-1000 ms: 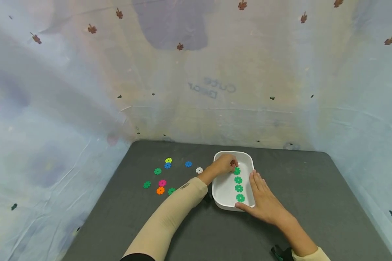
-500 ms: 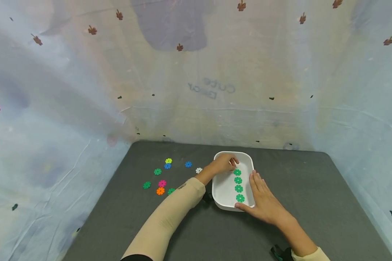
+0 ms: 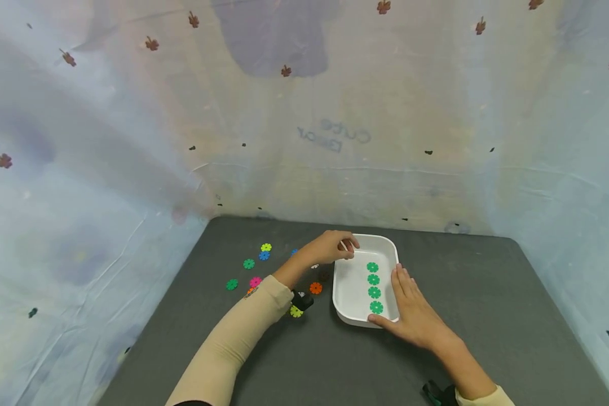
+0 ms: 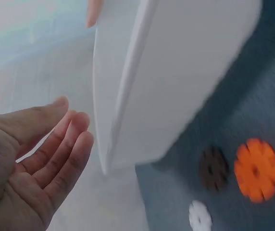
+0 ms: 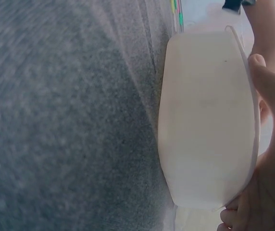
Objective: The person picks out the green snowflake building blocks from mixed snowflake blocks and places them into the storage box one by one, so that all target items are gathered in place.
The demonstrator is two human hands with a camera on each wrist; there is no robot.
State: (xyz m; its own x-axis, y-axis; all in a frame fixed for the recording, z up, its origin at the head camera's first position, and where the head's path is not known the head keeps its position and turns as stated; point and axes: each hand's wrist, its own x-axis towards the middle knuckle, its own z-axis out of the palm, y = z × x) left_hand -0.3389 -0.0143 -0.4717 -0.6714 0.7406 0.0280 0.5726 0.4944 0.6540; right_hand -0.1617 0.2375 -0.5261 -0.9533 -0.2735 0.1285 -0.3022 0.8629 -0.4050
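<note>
A white rectangular tray (image 3: 351,296) sits on the grey table. Several green notched plastic discs (image 3: 374,292) lie in a column along its right half. My left hand (image 3: 333,246) is over the tray's far left rim, its fingers loosely bent; in the left wrist view, nothing shows between the thumb and fingers (image 4: 68,159). At the tray's right side, my right hand (image 3: 416,316) rests against the rim with straight fingers, the thumb at the near corner. In the right wrist view, that thumb (image 5: 258,61) touches the rim above the outer wall (image 5: 209,120).
Left of the tray lie loose notched discs: green (image 3: 232,284), pink (image 3: 255,281), orange (image 3: 316,288), yellow (image 3: 266,247) and blue (image 3: 264,255), with a brown one (image 4: 213,168) beside the orange. My left forearm covers some. A patterned sheet (image 3: 304,169) hangs behind the table.
My left hand has come away from the top green disc, moving left to the tray's rim and uncovering that disc. The right hand has stayed against the tray.
</note>
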